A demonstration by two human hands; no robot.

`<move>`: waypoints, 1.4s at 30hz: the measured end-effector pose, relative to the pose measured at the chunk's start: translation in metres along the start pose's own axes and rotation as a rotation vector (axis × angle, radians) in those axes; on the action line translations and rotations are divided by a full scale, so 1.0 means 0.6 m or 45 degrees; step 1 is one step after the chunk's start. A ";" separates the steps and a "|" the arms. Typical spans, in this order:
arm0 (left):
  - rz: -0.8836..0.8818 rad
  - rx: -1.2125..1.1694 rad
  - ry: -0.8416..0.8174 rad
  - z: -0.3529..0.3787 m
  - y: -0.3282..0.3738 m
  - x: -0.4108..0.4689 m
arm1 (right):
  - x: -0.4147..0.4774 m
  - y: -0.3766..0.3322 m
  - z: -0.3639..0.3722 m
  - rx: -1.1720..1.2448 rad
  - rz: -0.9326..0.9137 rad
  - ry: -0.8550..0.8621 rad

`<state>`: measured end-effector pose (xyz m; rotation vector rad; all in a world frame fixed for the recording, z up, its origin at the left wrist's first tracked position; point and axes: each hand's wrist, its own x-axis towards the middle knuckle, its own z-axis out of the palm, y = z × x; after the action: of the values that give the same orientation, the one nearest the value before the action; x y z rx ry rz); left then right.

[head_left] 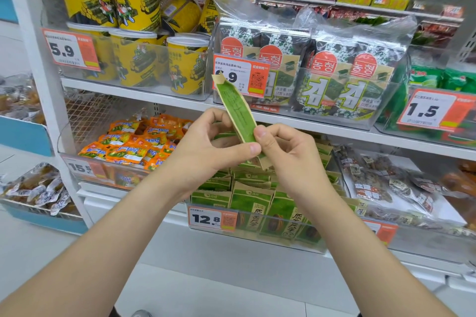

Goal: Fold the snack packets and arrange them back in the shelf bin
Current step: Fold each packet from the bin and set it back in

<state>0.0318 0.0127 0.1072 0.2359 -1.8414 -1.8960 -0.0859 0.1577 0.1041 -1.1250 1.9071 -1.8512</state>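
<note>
- Shop shelves (164, 95) stand behind, a clear bin (257, 235) of green packets below.
- Left hand (206, 147) and right hand (288, 152) pinch one folded green snack packet (235, 110), tilted up-left between them.

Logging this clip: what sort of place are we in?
Most likely a shop's snack aisle: white shelves carry clear bins of packaged snacks, orange price tags hang on the bin fronts, and seaweed packs stand in rows.
</note>
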 end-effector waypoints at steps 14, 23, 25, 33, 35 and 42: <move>-0.041 -0.038 -0.153 -0.019 0.005 -0.001 | -0.005 -0.001 0.003 0.305 0.291 -0.082; 0.266 0.563 -0.243 -0.010 -0.001 -0.010 | -0.010 -0.014 -0.001 0.215 0.158 -0.037; 0.387 0.800 -0.242 -0.009 -0.005 -0.011 | -0.013 -0.010 0.004 0.142 0.099 -0.010; 0.335 1.099 -0.366 -0.034 -0.002 -0.008 | 0.004 0.005 -0.010 -0.617 -0.503 0.199; 0.394 1.156 -0.269 -0.041 -0.005 -0.004 | 0.004 0.005 -0.008 -0.598 -0.526 0.222; 0.421 1.297 -0.214 -0.065 -0.003 0.005 | 0.007 0.009 -0.010 -0.691 -0.398 0.346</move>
<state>0.0462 -0.0238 0.1031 0.0817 -2.6151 -0.6536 -0.0944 0.1585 0.1016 -1.4599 2.6273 -1.7506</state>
